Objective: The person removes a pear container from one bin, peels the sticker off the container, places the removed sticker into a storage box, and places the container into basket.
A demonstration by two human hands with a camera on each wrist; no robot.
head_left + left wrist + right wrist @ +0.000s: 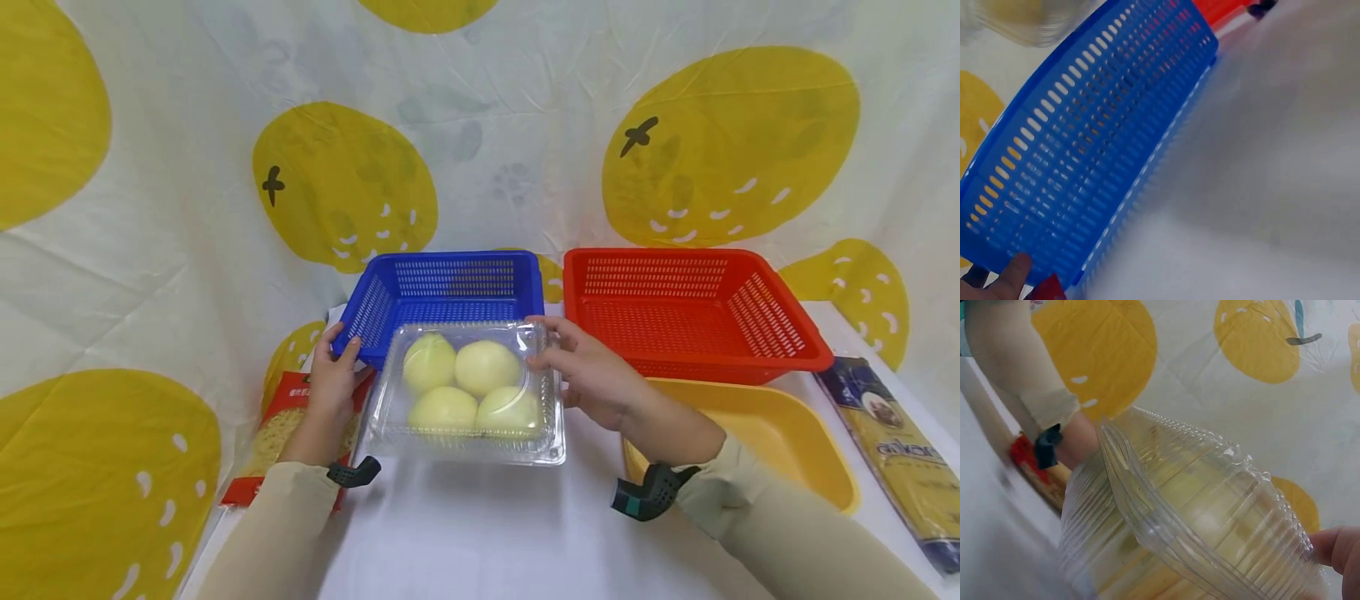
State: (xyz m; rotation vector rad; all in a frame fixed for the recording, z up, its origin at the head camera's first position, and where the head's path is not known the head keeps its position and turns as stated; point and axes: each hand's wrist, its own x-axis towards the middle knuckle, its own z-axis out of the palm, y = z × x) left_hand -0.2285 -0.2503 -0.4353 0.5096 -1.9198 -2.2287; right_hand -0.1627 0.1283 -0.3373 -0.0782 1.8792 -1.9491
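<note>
My right hand (596, 379) grips the right side of a clear plastic clamshell box (467, 446), holding it raised in front of the blue basket. Inside the box are several round pale yellow-green fruits (487, 368); their kind is not plain. In the right wrist view the box (1210, 519) fills the lower middle, with a fingertip (1329, 547) on its edge. My left hand (333, 383) holds the front left corner of the blue plastic basket (450, 312), as the left wrist view also shows, with a finger against the slotted wall (1079, 137).
A red basket (675, 325) stands right of the blue one, with a yellow tray (795, 442) in front. At far right lies a blue-and-yellow packet (892, 450). A red packet (281, 425) lies under my left forearm. A patterned curtain (495, 142) hangs behind.
</note>
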